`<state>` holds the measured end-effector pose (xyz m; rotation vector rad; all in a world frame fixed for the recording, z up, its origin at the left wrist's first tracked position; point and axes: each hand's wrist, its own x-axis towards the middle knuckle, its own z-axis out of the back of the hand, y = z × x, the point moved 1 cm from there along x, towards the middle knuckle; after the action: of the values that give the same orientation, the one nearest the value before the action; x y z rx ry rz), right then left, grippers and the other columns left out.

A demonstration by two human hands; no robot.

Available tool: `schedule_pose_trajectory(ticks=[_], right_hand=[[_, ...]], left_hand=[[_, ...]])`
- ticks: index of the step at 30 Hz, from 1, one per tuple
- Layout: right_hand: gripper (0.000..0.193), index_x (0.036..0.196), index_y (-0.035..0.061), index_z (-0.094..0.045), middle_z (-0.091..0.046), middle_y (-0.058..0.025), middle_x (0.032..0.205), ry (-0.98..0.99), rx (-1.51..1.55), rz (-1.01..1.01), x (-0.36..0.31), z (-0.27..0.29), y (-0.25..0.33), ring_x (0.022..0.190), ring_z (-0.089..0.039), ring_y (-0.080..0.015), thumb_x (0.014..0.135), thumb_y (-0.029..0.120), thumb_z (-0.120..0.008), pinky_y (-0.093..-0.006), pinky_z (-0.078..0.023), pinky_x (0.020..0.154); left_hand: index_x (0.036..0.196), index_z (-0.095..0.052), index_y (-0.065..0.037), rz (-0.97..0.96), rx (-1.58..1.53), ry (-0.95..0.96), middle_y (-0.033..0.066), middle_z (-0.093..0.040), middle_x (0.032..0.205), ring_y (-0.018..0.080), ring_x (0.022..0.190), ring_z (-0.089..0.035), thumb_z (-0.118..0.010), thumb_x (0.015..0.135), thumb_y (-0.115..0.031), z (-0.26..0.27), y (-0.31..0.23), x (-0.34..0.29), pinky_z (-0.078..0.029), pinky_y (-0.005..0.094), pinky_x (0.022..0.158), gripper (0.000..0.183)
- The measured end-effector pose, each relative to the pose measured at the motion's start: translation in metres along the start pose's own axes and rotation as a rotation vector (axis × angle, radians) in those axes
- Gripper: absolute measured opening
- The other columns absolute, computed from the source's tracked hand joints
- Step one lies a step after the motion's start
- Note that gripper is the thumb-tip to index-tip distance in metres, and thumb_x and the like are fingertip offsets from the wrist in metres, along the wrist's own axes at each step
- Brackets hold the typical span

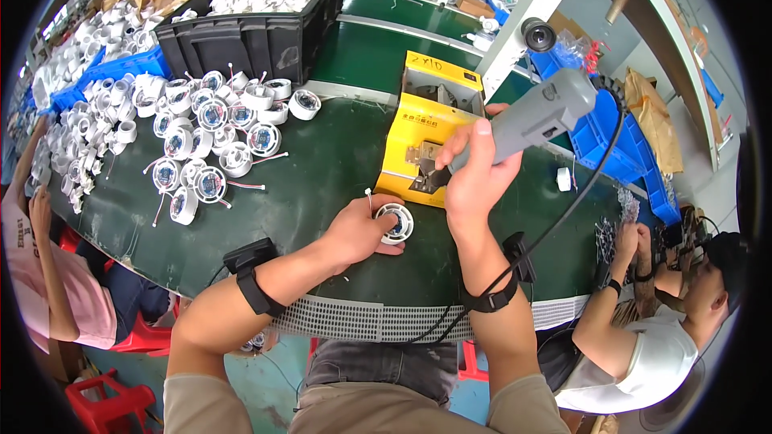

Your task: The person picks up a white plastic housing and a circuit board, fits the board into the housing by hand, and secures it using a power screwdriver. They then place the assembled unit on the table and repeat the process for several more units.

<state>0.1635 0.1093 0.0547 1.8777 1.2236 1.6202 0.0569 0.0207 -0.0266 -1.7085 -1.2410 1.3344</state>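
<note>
My left hand point(359, 229) grips a round white housing point(403, 225) low over the green bench; a dark circuit board shows inside its ring and a short wire with a white plug sticks up beside my fingers. My right hand point(480, 181) is wrapped round a grey electric screwdriver point(540, 111) with a black cable. The screwdriver slants down to the left, its lower end at the metal outlet of a yellow screw feeder point(392, 141). My fingers partly hide the driver's tip, so I cannot tell whether a screw is on it.
Several similar white housings with boards and wires point(211, 115) lie loose at the left. Behind them stand a black crate point(241, 47) of white parts and a blue bin point(108, 72). One white ring point(564, 179) lies right of the feeder. People sit at both sides.
</note>
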Motion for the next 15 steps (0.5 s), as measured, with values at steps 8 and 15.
schedule_pose_trajectory(ticks=[8,15], right_hand=[[0.030,0.121,0.0030,-0.036,-0.046,-0.0076,0.064,0.095,0.125,-0.138,-0.039,0.002,0.009,0.049,-0.046,-0.0154,0.095,0.016,-0.045,-0.0301,-0.043,0.044],[0.030,0.120,0.0032,-0.036,-0.046,-0.0074,0.064,0.128,0.152,-0.164,-0.047,-0.001,0.003,0.050,-0.047,-0.0153,0.095,0.016,-0.046,-0.0298,-0.045,0.046]], left_hand=[[0.125,-0.049,0.004,-0.004,0.020,0.011,0.0114,-0.060,0.107,0.0207,0.086,-0.066,-0.047,0.097,-0.008,-0.001,-0.003,0.001,-0.060,0.0335,0.076,0.031],[0.118,-0.053,0.006,-0.024,-0.015,-0.016,0.0131,-0.061,0.103,0.0210,0.082,-0.066,-0.048,0.095,-0.008,-0.003,-0.003,-0.002,-0.060,0.0320,0.072,0.027]])
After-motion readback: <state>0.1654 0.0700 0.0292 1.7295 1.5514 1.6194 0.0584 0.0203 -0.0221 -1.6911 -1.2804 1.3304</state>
